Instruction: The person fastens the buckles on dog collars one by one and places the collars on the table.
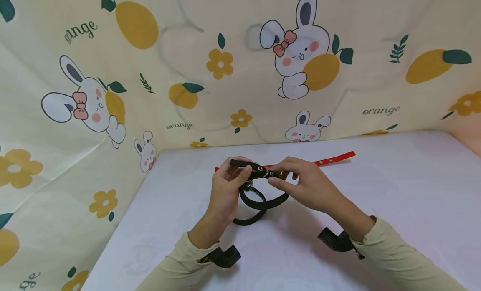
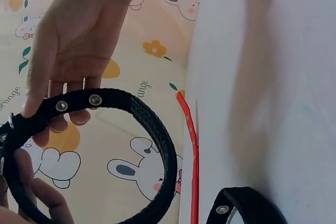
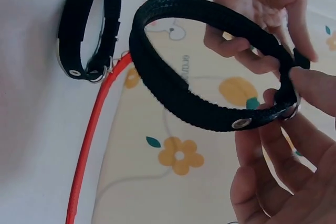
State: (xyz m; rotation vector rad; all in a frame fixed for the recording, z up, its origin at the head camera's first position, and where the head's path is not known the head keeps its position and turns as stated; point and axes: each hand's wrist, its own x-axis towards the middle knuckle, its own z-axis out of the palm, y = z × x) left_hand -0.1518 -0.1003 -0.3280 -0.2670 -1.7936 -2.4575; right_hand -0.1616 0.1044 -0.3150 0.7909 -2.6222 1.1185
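Observation:
Both hands hold a black collar (image 1: 276,202), bent round into a loop, above the white table. Metal-rimmed eyelets (image 2: 95,99) dot its band. Fingers and thumb of my left hand (image 1: 225,188) grip the collar on the left, beside its strap end (image 1: 240,163). My right hand (image 1: 306,184) pinches the band from the other side, close to a small metal ring (image 3: 292,109). The fingers partly cover the fastening. Below the hands a second black collar (image 1: 249,221) lies looped on the table, with an eyelet and metal rings showing in the right wrist view.
Behind the hands a red strap (image 1: 332,160) with eyelets stretches across the white table (image 1: 169,224). A cloth backdrop (image 1: 233,15) printed with rabbits and oranges stands at the back and left. Black wrist devices (image 1: 225,257) jut from both sleeves.

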